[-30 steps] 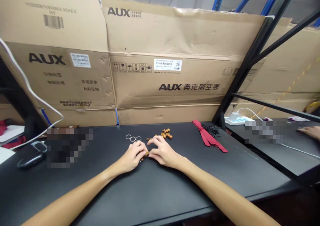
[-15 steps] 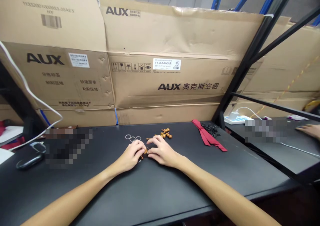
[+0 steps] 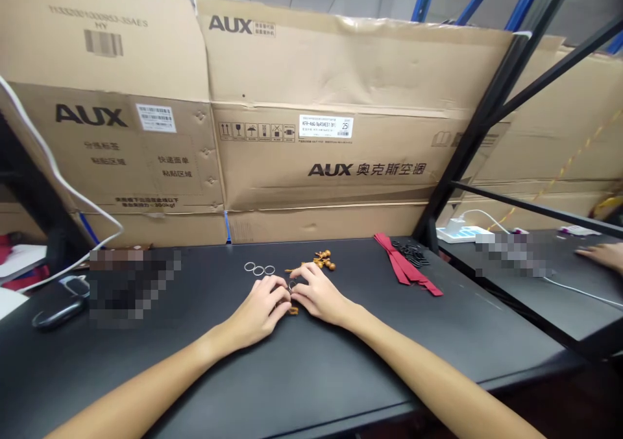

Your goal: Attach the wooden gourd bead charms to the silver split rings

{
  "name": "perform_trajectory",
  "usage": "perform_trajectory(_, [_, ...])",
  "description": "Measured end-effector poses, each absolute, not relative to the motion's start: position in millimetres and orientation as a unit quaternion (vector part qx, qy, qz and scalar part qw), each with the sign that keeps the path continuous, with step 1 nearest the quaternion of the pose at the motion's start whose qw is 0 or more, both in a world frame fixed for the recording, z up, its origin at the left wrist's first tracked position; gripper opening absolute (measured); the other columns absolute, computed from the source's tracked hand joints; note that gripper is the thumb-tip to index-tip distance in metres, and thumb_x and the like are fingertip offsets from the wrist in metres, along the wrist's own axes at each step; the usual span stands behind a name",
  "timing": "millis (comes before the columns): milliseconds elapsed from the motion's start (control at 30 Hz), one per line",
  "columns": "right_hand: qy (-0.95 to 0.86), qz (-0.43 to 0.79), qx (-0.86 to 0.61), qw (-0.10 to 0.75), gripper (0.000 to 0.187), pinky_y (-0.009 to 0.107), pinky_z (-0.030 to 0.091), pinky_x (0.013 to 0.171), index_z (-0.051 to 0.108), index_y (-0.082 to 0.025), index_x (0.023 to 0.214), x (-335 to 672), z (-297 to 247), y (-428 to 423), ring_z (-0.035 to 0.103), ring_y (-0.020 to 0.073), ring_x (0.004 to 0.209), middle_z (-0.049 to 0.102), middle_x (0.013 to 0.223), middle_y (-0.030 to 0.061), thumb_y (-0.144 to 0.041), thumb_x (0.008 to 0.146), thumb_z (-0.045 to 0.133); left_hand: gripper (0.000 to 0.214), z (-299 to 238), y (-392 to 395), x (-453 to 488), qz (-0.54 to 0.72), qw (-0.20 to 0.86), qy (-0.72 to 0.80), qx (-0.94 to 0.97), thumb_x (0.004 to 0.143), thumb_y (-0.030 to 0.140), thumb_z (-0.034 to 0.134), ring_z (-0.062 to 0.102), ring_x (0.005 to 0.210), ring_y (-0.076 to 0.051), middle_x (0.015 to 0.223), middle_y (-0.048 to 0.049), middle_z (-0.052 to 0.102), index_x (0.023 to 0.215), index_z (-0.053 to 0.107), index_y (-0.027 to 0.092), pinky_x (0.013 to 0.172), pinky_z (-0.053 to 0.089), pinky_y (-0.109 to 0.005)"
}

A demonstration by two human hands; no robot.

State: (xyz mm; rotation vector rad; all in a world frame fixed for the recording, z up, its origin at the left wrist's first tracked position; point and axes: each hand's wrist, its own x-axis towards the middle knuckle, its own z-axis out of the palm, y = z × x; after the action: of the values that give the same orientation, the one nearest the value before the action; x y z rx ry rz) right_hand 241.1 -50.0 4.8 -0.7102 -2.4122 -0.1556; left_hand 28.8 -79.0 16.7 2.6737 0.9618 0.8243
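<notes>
My left hand [image 3: 267,308] and my right hand [image 3: 318,293] meet over the black tabletop, fingertips almost together. The left one is closed in a pinch, and a yellow-brown cord [image 3: 293,310] pokes out below its fingertips. A small dark ring [image 3: 292,284] shows at the right hand's pinched fingers; its details are too small to tell. Just behind the hands lie several wooden gourd beads [image 3: 327,261] with cords. Three silver split rings [image 3: 259,270] rest in a row beyond my left hand.
Red ribbon strips [image 3: 403,264] lie at the right beside a heap of black clasps [image 3: 409,253]. Cardboard sheets [image 3: 321,186] stand along the back. A black case [image 3: 59,314] lies at the left. Another person's hand [image 3: 601,255] rests on the neighbouring table [image 3: 540,303].
Both hands have shifted slightly; my left hand has moved right and turned, so the cord now hangs below its fingertips. The silver ring seen under it earlier is no longer visible.
</notes>
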Motion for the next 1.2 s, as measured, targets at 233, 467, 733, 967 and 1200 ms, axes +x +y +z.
perform_trajectory(233, [-0.917, -0.067, -0.259, 0.296, 0.014, 0.042, 0.045, 0.092, 0.068, -0.020, 0.093, 237.5, 3.3, -52.3, 0.044, 0.0228, 0.101, 0.054, 0.110, 0.0108, -0.021, 0.091, 0.054, 0.017, 6.2, -66.6, 24.7, 0.307, 0.068, 0.353, 0.881, 0.094, 0.021, 0.047, 0.052, 0.106, -0.021, 0.111, -0.0049, 0.054, 0.106, 0.059, 0.024, 0.092, 0.042, -0.037])
perform_trajectory(467, [-0.907, -0.040, -0.278, 0.313, 0.018, 0.043, 0.046, 0.092, 0.066, -0.021, 0.105, 237.5, 6.9, -55.5, 0.046, 0.0234, 0.102, 0.054, 0.109, 0.0116, -0.024, 0.092, 0.053, 0.016, 9.3, -57.0, 15.6, 0.292, 0.014, 0.356, 0.887, 0.094, 0.020, 0.046, 0.051, 0.101, -0.022, 0.107, -0.0066, 0.057, 0.088, 0.061, 0.020, 0.090, 0.040, -0.040])
perform_trajectory(733, [-0.896, -0.012, -0.292, 0.335, 0.013, 0.042, 0.046, 0.090, 0.066, -0.019, 0.096, 239.9, 9.1, -56.6, 0.048, 0.0231, 0.099, 0.055, 0.104, 0.0105, -0.025, 0.090, 0.055, 0.020, 9.5, -50.7, 11.1, 0.281, 0.070, 0.371, 0.882, 0.094, 0.020, 0.044, 0.052, 0.105, -0.022, 0.108, -0.0054, 0.057, 0.098, 0.063, 0.022, 0.092, 0.039, -0.039])
perform_trajectory(967, [-0.917, 0.022, -0.258, 0.303, 0.021, 0.043, 0.044, 0.092, 0.067, -0.020, 0.098, 235.0, 12.1, -68.9, 0.046, 0.0236, 0.101, 0.053, 0.107, 0.0103, -0.035, 0.082, 0.066, 0.039, 5.6, -48.0, 9.6, 0.228, 0.066, 0.367, 0.899, 0.089, 0.008, 0.038, 0.049, 0.111, -0.024, 0.114, -0.0060, 0.056, 0.105, 0.067, 0.028, 0.095, 0.037, -0.044])
perform_trajectory(1200, [-0.922, 0.045, -0.253, 0.291, 0.005, 0.040, 0.045, 0.090, 0.062, -0.019, 0.076, 238.7, 14.6, -67.6, 0.046, 0.0215, 0.097, 0.052, 0.103, 0.0078, -0.022, 0.079, 0.065, 0.031, 7.2, -50.3, 5.8, 0.233, 0.009, 0.381, 0.894, 0.092, 0.014, 0.039, 0.050, 0.107, -0.024, 0.113, -0.0086, 0.057, 0.101, 0.067, 0.022, 0.090, 0.040, -0.043])
